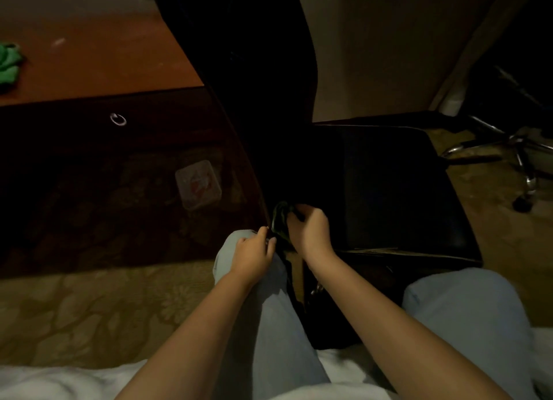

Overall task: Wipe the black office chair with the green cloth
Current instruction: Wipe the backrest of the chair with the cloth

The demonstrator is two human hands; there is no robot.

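The black office chair (pixel 389 187) stands right in front of me, its tall backrest rising up the middle and its seat spreading to the right. My right hand (pixel 308 230) is shut on a dark green cloth (pixel 279 220), pressing it where the backrest meets the seat. My left hand (pixel 254 254) rests on my left knee, its fingertips pinching the lower edge of the backrest or the cloth; I cannot tell which in the dim light.
A brown wooden desk (pixel 98 67) stands at the left with a second green cloth (pixel 9 62) on it and a ring-pull drawer (pixel 118 119). A clear plastic packet (pixel 197 184) lies on the patterned carpet. Another chair's chrome wheeled base (pixel 520 160) is at the right.
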